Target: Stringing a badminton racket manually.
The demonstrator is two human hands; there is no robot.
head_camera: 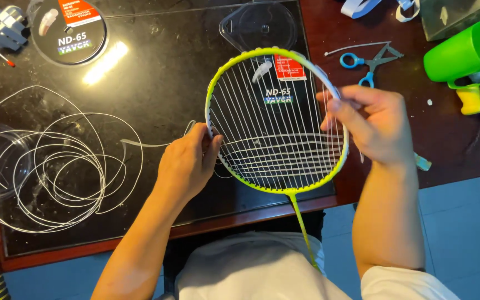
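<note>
Two hands: left hand (187,161) & right hand (376,128) grip racket (276,119).

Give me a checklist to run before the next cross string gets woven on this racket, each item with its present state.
1. Left hand steadies the racket frame at its left rim: ok.
2. Right hand has the string at the right rim: ok.
3. Cross strings fill the lower part only; upper part open: ok.
4. Loose string on the table lies in overlapping coils; tangle-free: cannot tell.
5. Scissors lie near the right hand: ok.
6. String tension: cannot tell.
</note>
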